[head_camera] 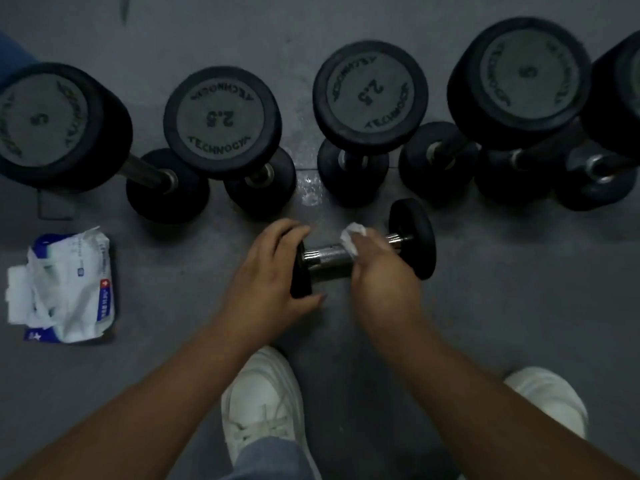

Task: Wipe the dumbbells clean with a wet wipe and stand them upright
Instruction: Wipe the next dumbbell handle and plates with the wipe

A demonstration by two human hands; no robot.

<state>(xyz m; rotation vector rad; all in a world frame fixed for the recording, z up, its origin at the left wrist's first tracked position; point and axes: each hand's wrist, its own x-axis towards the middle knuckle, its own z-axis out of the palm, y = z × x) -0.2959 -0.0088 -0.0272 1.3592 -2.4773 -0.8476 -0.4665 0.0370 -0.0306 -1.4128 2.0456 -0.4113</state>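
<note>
Wiping a small dumbbell (pixel 325 259) that lies on the floor (pixel 519 289).

The left hand (pixel 273 268) grips the dumbbell's left head, fingers curled over it. The right hand (pixel 381 271) pinches a crumpled white wipe (pixel 351 237) against the chrome handle. The dumbbell lies on its side on the grey floor, just in front of a row of upright dumbbells (pixel 221 119). An opened pack of wipes (pixel 69 285) lies well off to the left, and two white shoes (pixel 263 400) stand nearest the camera.
</note>
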